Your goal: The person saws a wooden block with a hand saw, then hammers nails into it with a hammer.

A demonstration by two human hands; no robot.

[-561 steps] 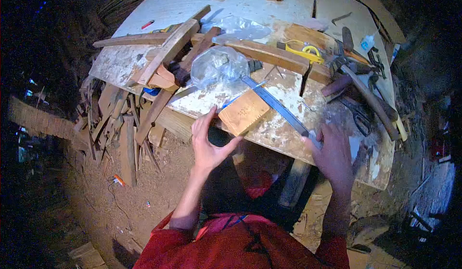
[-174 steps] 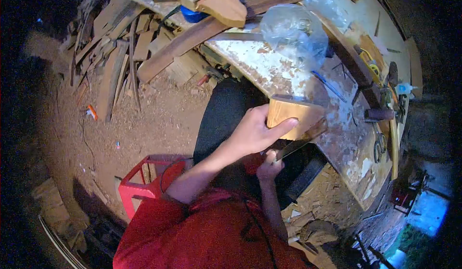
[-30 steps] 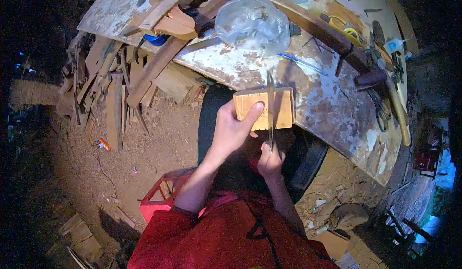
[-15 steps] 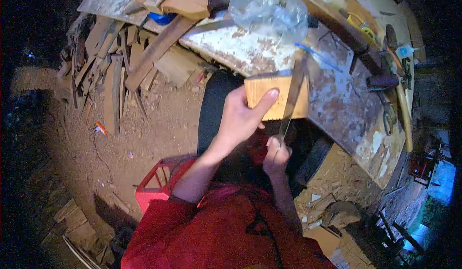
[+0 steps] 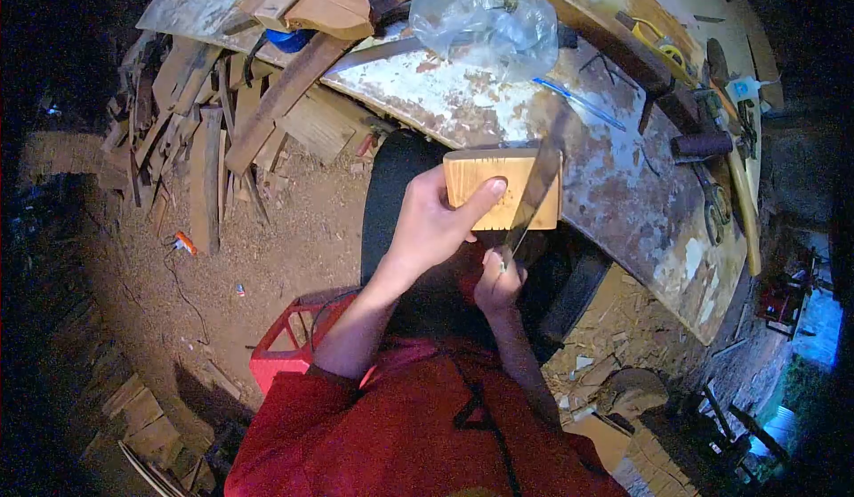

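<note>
My left hand (image 5: pixel 429 219) grips a pale wooden block (image 5: pixel 469 175) from its left side, thumb pressed on the broad face. Small dark notches line the block's top and bottom edges. Below it, my right hand (image 5: pixel 498 282) is closed round the lower end of a long flat metal blade (image 5: pixel 537 181). Slanting up and to the right, the blade crosses the right part of the block, its far end smeared by motion. The grip end of the blade is hidden in my fist. Behind the block lies the worn, paint-flaked workbench (image 5: pixel 614 196).
On the bench are a clear plastic bag (image 5: pixel 485 25), a blue pen-like stick (image 5: pixel 580 104), a dark spool (image 5: pixel 701 146) and scissors (image 5: pixel 715 208). Wood offcuts (image 5: pixel 206 177) lean at the left. A red plastic stool (image 5: pixel 277 355) stands beside me on the dirt floor.
The block and both hands sit slightly further left and lower in view. The blade still crosses the block's right part, at a slightly greater slant. Both hands keep their grips.
</note>
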